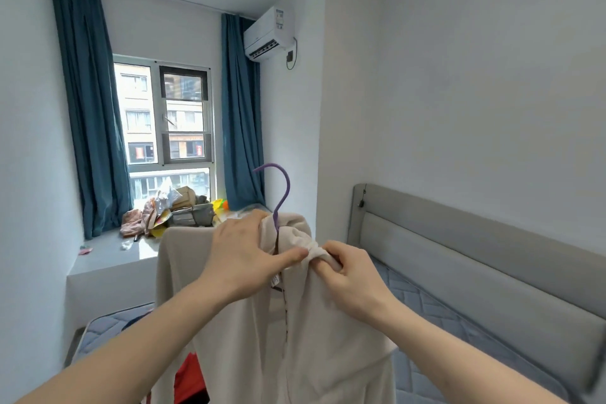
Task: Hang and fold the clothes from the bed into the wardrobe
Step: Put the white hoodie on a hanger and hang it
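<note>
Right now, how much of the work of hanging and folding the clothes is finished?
Done: the purple hanger already sits inside the beige jacket. In hand: the left hand holds the jacket at the neck, and the right hand pinches the collar to straighten it. Left: a red garment lies on the bed. The wardrobe is not in view.

Plain white walls (475,92) close in a small room lit by daylight from a window (167,128) in the far wall. Blue curtains (88,115) hang drawn back on both sides of it. An air conditioner (267,34) is mounted high to the right of the window. The wide white sill (108,256) below carries a heap of bags and boxes (173,210). A grey padded headboard (459,256) runs along the right wall.
</note>
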